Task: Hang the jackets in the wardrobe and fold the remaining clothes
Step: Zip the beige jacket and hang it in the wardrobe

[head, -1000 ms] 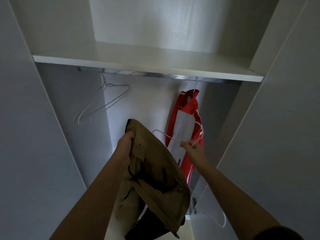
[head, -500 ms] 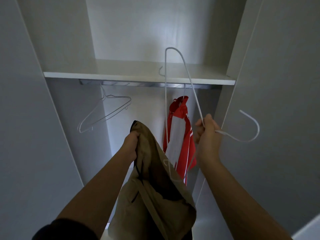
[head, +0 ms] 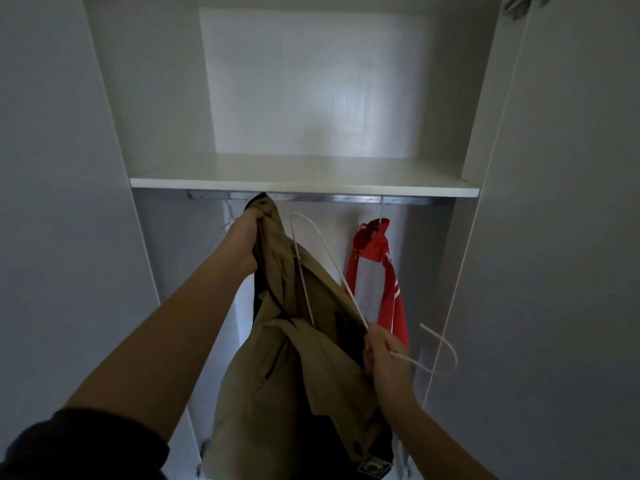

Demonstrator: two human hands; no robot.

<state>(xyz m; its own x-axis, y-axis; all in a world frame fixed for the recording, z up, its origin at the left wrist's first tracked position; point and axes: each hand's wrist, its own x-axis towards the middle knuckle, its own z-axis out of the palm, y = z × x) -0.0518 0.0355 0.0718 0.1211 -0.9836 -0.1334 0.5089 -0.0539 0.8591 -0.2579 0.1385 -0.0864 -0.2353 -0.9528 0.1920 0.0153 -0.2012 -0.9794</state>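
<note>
The open wardrobe [head: 311, 81] is filling the frame, its shelf [head: 304, 183] crossing the middle with the rail [head: 329, 196] running just beneath it. The tan jacket [head: 294, 375] is hanging down the centre. Half a second ago its collar was sitting low in the frame, and now it is being held up close under the rail. At right of centre the red jacket [head: 388, 271] is already hanging from the rail.

The white hanger [head: 346, 287], which was raised in front of the shelf a moment ago, is now lying across the tan jacket's open front, with its hook pointing to the lower right.

The left hand [head: 247, 233] is gripping the collar, fingers curled tight round the cloth. The right hand [head: 382, 355] is pinching the hanger at its neck. The person is probably about to thread the hanger into the shoulders, so this jacket is not yet hung.
</note>
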